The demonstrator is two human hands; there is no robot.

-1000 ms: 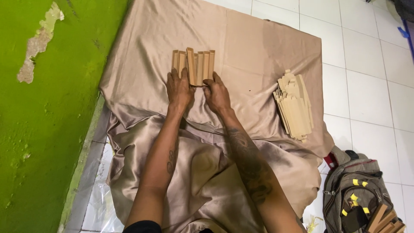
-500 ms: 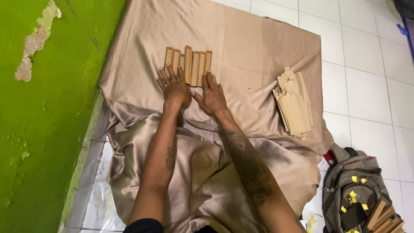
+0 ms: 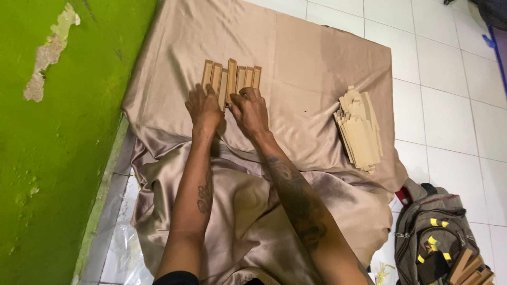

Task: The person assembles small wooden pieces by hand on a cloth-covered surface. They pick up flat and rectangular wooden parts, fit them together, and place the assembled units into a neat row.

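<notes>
A row of several tan wooden strips (image 3: 232,78) lies side by side on a beige satin cloth (image 3: 311,58) spread on the floor. My left hand (image 3: 204,109) rests flat on the near ends of the left strips, fingers spread. Beside it, my right hand (image 3: 249,110) has its fingers curled over the near end of a middle strip; whether it pinches that strip I cannot tell. One strip in the middle pokes out farther than its neighbours.
A loose pile of more tan wooden strips (image 3: 360,128) sits on the cloth's right side. A grey backpack (image 3: 437,237) with wooden pieces in it lies at the lower right on white floor tiles (image 3: 454,105). A green wall (image 3: 58,137) runs along the left.
Both hands have shifted a little left along the near ends of the strips. The right hand's fingers have curled over a middle strip.
</notes>
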